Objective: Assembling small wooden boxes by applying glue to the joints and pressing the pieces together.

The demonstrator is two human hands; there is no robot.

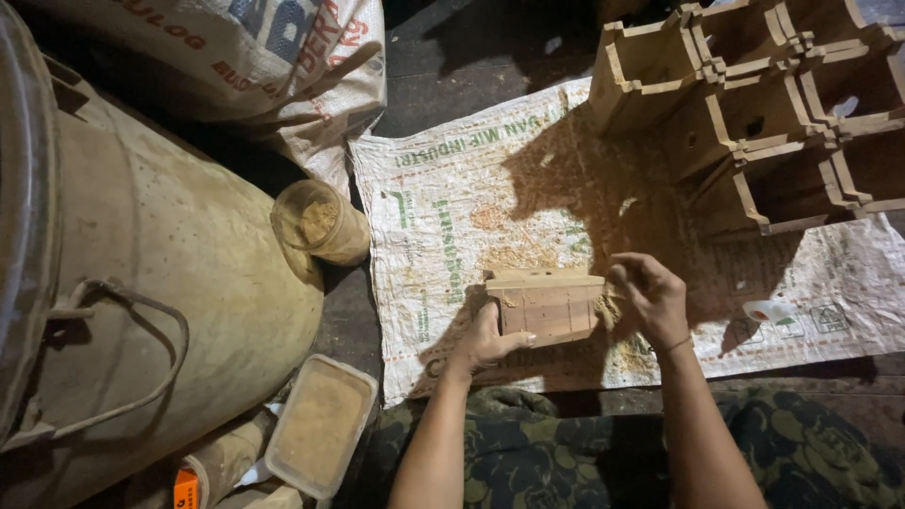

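The left hand (483, 341) is gripping a small wooden box (547, 302) from its near left corner, thumb across the front face, steadying it upright on the woven sack (452, 236) that is lying flat as a work mat. The right hand (649, 297) is hovering at the box's right end with fingers curled and pinched together — it seems to be grasping a little sawdust, though what sits between the fingertips is too small to tell. Loose sawdust is scattering over the sack around the box, which suggests the mat is lying there to catch spills. Behind, at the far right, a stack of boxes (764, 104) is standing in rows with open sides showing. To the left a big dusty drum (160, 283) is lying on its side; a jar (316, 221) and a shallow tub (320, 424) — both holding sawdust — are sitting within easy reach.
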